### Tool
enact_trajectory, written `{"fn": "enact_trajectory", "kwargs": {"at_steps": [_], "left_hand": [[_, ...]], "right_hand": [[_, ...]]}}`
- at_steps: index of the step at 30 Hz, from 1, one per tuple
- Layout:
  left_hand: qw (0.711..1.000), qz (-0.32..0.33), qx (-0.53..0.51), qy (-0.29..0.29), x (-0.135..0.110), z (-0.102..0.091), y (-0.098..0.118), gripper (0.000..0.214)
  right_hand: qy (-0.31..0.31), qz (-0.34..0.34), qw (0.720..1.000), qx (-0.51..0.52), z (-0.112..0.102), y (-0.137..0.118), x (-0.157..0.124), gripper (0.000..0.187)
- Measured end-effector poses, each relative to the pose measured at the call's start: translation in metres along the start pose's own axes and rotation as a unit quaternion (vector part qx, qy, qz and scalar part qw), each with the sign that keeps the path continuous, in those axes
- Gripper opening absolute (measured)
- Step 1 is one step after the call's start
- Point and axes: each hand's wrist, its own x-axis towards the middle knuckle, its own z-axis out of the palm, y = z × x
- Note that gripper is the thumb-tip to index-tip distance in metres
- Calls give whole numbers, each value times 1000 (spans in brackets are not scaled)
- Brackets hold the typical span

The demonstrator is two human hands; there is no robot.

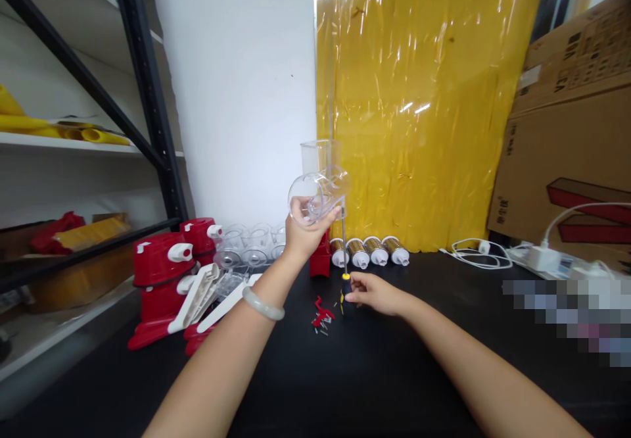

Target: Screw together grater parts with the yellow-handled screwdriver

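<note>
My left hand [305, 227] is raised above the black table [374, 372], its fingers wrapped round a clear plastic housing [320, 185] with a round drum and a square chute on top. My right hand [377, 293] rests low on the table, pinching the yellow-and-black handle of a screwdriver [344, 267] that stands upright, its thin shaft reaching up to the housing. Small red clips and screws [323, 316] lie on the table just left of that hand. A red base [320, 257] stands behind my left wrist.
Red bases with white handles [167, 280] are piled at the left, more clear housings [251, 244] behind them. Several metal drum blades [369, 251] line the yellow plastic curtain [424, 102]. White cables and a power strip [542, 257] lie right, below cardboard boxes [572, 162]. A shelf rack [148, 109] stands left.
</note>
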Motion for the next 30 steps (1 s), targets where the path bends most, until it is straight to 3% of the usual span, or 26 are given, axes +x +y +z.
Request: {"fn": "enact_trajectory", "kwargs": {"at_steps": [12, 24, 30], "left_hand": [[999, -18, 26, 8, 0, 1, -3, 54], [999, -1, 33, -2, -2, 1, 3, 53], [1000, 11, 11, -10, -3, 1, 8, 51]], "right_hand": [[69, -41, 987, -142, 10, -16, -3, 46], [62, -42, 988, -135, 11, -20, -5, 22], [83, -27, 989, -120, 11, -17, -4, 36]]}}
